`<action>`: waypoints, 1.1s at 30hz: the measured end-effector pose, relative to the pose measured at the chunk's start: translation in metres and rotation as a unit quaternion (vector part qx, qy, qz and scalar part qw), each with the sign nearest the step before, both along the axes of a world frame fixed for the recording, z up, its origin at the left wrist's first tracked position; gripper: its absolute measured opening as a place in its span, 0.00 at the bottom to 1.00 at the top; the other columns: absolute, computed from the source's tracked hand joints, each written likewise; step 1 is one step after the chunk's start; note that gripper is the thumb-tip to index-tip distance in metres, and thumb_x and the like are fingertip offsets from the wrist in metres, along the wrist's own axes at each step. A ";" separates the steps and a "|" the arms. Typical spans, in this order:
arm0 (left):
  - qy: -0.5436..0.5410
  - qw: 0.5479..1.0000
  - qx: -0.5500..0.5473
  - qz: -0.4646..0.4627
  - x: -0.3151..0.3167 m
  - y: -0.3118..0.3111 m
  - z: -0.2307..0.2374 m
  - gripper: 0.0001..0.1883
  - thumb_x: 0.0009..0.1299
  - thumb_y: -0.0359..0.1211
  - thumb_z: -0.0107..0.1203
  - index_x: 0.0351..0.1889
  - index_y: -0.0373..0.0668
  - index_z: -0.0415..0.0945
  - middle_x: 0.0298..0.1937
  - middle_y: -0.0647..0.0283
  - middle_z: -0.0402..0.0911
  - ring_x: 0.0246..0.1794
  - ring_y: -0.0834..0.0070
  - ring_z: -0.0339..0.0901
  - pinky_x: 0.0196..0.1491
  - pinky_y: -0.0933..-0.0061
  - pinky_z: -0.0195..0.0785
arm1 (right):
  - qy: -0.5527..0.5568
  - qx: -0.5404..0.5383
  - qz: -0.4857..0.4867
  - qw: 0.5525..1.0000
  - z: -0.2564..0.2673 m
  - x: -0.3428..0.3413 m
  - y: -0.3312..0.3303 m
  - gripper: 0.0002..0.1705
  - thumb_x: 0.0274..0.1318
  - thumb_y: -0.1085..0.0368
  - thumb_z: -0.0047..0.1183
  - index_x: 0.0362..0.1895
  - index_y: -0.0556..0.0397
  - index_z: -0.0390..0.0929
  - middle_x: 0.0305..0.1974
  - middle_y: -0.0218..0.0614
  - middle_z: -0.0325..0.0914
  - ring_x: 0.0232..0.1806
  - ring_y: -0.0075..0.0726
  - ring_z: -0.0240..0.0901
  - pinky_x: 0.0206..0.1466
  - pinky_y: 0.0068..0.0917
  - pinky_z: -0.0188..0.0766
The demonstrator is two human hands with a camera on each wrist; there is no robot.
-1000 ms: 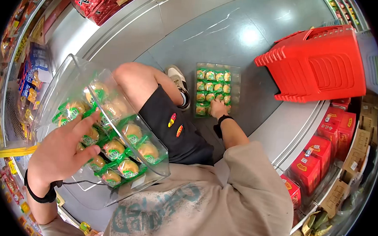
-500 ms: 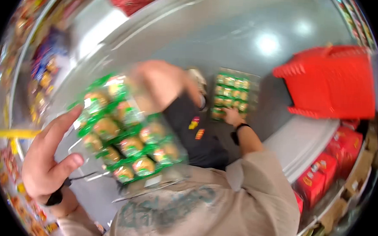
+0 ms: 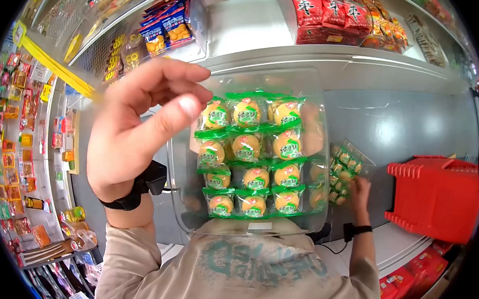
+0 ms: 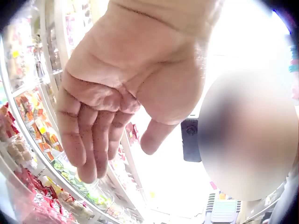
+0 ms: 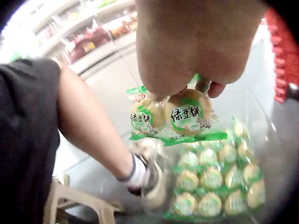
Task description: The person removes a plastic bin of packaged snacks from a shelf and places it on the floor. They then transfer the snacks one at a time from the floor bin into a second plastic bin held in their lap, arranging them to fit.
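Note:
A clear plastic bin [image 3: 311, 218] sits across the person's lap, with rows of round cakes in green-edged wrappers [image 3: 257, 177] inside. My left hand [image 3: 138, 117] is raised by the bin's far left side, nearer the camera than the cakes. Its fingers are loosely bent, and the left wrist view shows a bare palm [image 4: 131, 74]. My right hand [image 5: 201, 51] pinches two wrapped mung bean cakes [image 5: 187, 114] from above. Below them on the floor is a second clear bin [image 5: 261, 112] with rows of the same cakes [image 5: 210, 179]; fingertips are mostly hidden.
A red shopping basket [image 3: 434, 197] stands at the right, near red boxes [image 3: 411, 280]. Shelves with red packets [image 3: 333, 13] and blue snack bags [image 3: 167, 26] run along the front; more snacks hang at the left. A beige stool [image 5: 79, 200] is beside the person's shoe [image 5: 156, 186].
The head view has turned left, bringing the lap bin to the middle. My left hand has come up off the cakes it was over. The right hand stays by the floor bin.

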State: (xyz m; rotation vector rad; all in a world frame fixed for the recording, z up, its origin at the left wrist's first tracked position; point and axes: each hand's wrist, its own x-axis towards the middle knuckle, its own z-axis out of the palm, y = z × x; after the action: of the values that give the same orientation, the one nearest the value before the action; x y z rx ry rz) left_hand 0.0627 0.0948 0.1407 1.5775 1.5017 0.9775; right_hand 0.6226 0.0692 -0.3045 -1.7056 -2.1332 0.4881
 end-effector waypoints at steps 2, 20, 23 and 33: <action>-0.057 0.996 0.034 0.056 0.003 -0.005 0.001 0.20 0.73 0.40 0.58 0.52 0.31 0.77 0.41 0.55 0.86 0.43 0.70 0.84 0.51 0.68 0.75 | -0.008 0.049 -0.029 0.998 0.088 -0.011 0.025 0.10 0.63 0.67 0.55 0.47 0.55 0.80 0.44 0.43 0.79 0.47 0.51 0.71 0.57 0.41 0.65; 0.337 0.852 0.246 -0.315 0.009 -0.060 -0.016 0.28 0.57 0.37 0.71 0.55 0.41 0.74 0.51 0.56 0.76 0.44 0.58 0.77 0.44 0.60 0.73 | 0.021 -0.118 0.438 0.891 0.378 -0.337 0.050 0.08 0.62 0.66 0.49 0.42 0.54 0.78 0.42 0.44 0.79 0.47 0.53 0.74 0.55 0.44 0.64; 0.363 0.868 0.147 -0.305 0.002 -0.070 -0.044 0.27 0.55 0.33 0.70 0.51 0.41 0.70 0.46 0.56 0.74 0.44 0.57 0.77 0.44 0.58 0.74 | 0.033 -0.197 0.463 0.864 0.351 -0.371 0.043 0.11 0.62 0.67 0.48 0.45 0.55 0.78 0.43 0.46 0.81 0.49 0.56 0.75 0.54 0.47 0.67; 0.398 0.869 0.035 -0.292 -0.005 -0.071 -0.084 0.19 0.57 0.24 0.60 0.45 0.37 0.67 0.43 0.52 0.74 0.42 0.54 0.77 0.39 0.58 0.76 | -0.002 -0.244 0.407 0.880 0.301 -0.393 0.038 0.20 0.62 0.60 0.51 0.56 0.56 0.71 0.50 0.46 0.81 0.57 0.64 0.70 0.54 0.54 0.71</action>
State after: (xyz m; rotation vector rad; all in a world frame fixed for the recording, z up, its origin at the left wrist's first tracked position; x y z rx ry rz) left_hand 0.0577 0.0240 0.0565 2.4594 1.3076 -0.0022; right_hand 0.2294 0.1068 -0.0031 -0.8809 -2.8387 1.3373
